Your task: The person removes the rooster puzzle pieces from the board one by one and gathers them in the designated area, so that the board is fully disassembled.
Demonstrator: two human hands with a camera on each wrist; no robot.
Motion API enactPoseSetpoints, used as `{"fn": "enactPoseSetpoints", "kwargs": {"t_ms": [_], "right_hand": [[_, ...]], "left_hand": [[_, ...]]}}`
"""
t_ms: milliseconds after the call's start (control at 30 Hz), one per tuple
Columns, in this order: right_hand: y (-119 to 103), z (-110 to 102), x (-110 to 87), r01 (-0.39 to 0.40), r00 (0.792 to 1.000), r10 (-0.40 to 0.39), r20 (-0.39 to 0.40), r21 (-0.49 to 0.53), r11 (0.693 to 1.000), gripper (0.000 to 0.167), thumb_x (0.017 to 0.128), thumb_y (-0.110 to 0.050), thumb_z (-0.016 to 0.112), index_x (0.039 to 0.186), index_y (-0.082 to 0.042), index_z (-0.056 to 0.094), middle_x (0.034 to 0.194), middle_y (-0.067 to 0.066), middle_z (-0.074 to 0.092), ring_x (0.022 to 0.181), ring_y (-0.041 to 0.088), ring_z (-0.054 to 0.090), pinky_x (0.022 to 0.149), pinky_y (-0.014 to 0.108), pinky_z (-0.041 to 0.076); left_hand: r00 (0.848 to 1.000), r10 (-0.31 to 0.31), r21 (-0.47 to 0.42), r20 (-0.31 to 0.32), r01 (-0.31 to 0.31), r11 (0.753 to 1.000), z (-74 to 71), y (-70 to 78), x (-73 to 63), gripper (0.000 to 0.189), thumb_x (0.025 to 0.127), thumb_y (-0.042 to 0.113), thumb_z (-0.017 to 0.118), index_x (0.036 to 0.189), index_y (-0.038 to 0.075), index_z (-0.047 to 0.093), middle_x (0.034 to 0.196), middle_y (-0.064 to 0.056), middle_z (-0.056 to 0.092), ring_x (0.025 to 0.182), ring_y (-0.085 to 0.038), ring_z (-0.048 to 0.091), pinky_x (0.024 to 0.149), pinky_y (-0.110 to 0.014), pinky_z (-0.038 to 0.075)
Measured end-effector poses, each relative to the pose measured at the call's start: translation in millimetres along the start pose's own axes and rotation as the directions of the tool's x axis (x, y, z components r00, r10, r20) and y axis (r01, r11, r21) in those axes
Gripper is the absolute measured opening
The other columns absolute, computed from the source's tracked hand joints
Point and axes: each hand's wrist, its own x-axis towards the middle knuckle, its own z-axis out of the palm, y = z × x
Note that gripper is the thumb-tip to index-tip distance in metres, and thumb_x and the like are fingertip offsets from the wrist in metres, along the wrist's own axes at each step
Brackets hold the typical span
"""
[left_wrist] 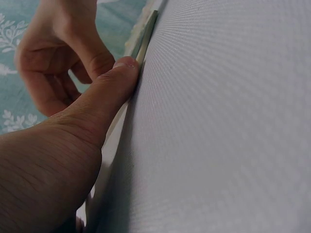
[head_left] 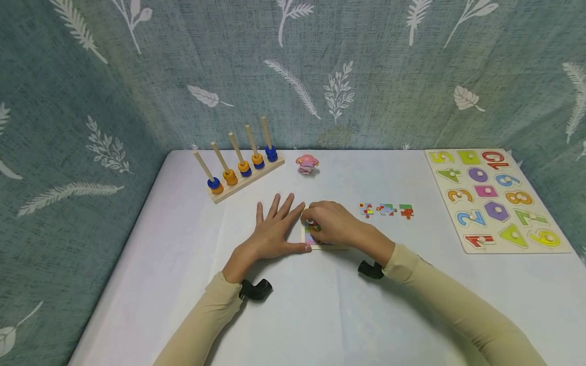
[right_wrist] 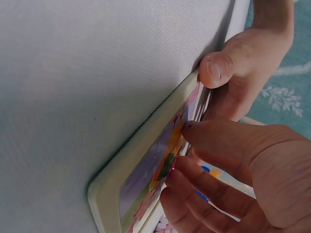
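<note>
A small jigsaw board (head_left: 334, 247) with a pale wooden rim (right_wrist: 108, 196) lies on the table, mostly covered by the right hand in the head view. My left hand (head_left: 273, 234) is spread flat at its left side, the thumb (left_wrist: 119, 73) resting on the near left corner. Over the picture, my right hand (head_left: 336, 223) has curled fingers and pinches a colourful puzzle piece (head_left: 313, 223) at the board's surface. The right wrist view shows thumb and fingertips around a green and orange part of the picture (right_wrist: 167, 165). The piece's outline is largely hidden.
Three loose puzzle pieces, one blue and yellow (head_left: 367, 209), one pale blue and green (head_left: 387, 209), one red (head_left: 406, 211), lie right of the board. Behind stand a peg stacker (head_left: 247, 180) with rings and a pink toy figure (head_left: 307, 163). A number board (head_left: 496, 203) lies far right.
</note>
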Motion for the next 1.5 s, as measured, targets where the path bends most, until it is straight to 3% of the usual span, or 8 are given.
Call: {"fn": "enactPoseSetpoints", "kwargs": {"t_ms": [333,600,967,1333,1500], "right_hand": [[-3.1,3.1,-1.5,-0.009,1.000,0.009,0.000,-0.037,0.999,0.021,0.084,-0.009,0.076,0.105,-0.008,0.075,0.090,0.002,0.062,0.079,0.016,0.054,0.069,0.033,0.046],[-4.9,4.9,-0.1,-0.055,0.998,0.055,0.005,-0.073,0.996,0.014,0.081,-0.007,0.075,0.094,-0.012,0.070,0.081,-0.003,0.052,0.076,0.016,0.050,0.060,0.032,0.041],[-6.2,5.3,-1.1,-0.067,0.998,0.069,0.011,-0.078,0.995,0.019,0.084,-0.008,0.074,0.102,-0.014,0.073,0.089,-0.001,0.057,0.081,0.017,0.053,0.062,0.034,0.045],[-7.0,7.1,-4.2,-0.070,0.997,0.068,-0.040,-0.047,0.996,0.027,0.083,-0.007,0.074,0.110,-0.013,0.073,0.095,0.002,0.057,0.088,0.020,0.052,0.066,0.035,0.045],[-5.9,9.2,-7.2,-0.072,0.994,0.068,-0.089,-0.035,0.997,0.023,0.082,-0.004,0.072,0.103,-0.013,0.074,0.095,0.002,0.058,0.083,0.019,0.051,0.063,0.033,0.045]], "left_hand": [[1.000,0.004,-0.009,-0.009,-0.004,1.000,-0.1,0.1,-0.8,0.104,0.081,0.072,0.067,0.162,0.024,0.022,0.167,-0.009,0.003,0.151,-0.038,-0.009,0.108,-0.071,-0.012],[1.000,0.008,-0.016,-0.013,-0.008,1.000,0.9,-0.4,0.3,0.104,0.080,0.071,0.068,0.161,0.023,0.023,0.167,-0.010,0.003,0.151,-0.038,-0.009,0.108,-0.071,-0.012],[1.000,0.003,-0.012,-0.003,-0.003,1.000,0.7,-0.4,0.4,0.105,0.080,0.072,0.067,0.162,0.024,0.021,0.168,-0.009,0.003,0.151,-0.037,-0.010,0.108,-0.071,-0.013],[1.000,-0.002,-0.018,-0.010,0.002,1.000,1.7,-1.9,-0.9,0.105,0.081,0.072,0.067,0.162,0.025,0.020,0.168,-0.008,0.001,0.151,-0.037,-0.011,0.108,-0.070,-0.013],[1.000,0.010,-0.015,-0.017,-0.010,1.000,1.4,-0.9,-0.3,0.104,0.081,0.071,0.067,0.162,0.024,0.021,0.167,-0.010,0.003,0.151,-0.038,-0.010,0.107,-0.071,-0.013]]}}
